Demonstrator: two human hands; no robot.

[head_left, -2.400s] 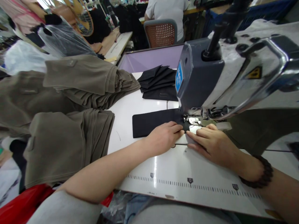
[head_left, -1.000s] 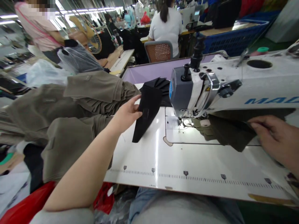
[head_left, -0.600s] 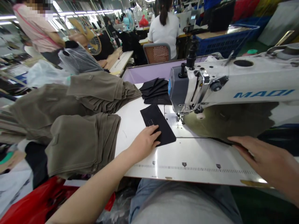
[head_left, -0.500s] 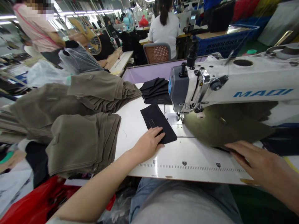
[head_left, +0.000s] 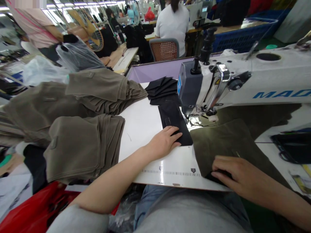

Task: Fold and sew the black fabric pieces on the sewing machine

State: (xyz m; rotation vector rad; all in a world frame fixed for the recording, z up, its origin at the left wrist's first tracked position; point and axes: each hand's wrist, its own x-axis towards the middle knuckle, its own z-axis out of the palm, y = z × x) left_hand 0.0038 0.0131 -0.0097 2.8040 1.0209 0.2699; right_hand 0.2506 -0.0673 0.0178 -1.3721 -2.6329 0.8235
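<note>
Left hand point(head_left: 165, 140) lies flat, fingers extended, pressing the black patch point(head_left: 175, 123) onto the table point(head_left: 141, 123) just left of the needle point(head_left: 194, 120). Right hand point(head_left: 240, 178) rests open, fingertips pinning the olive panel point(head_left: 225, 142), which runs under the needle. Judgement: keep both pieces taut and flat, edges square to the needle, fingers clear of it. Left of the needle, olive stacks point(head_left: 82, 145). Behind it, black pieces point(head_left: 162, 89); a seated person point(head_left: 172, 19) beyond.
</note>
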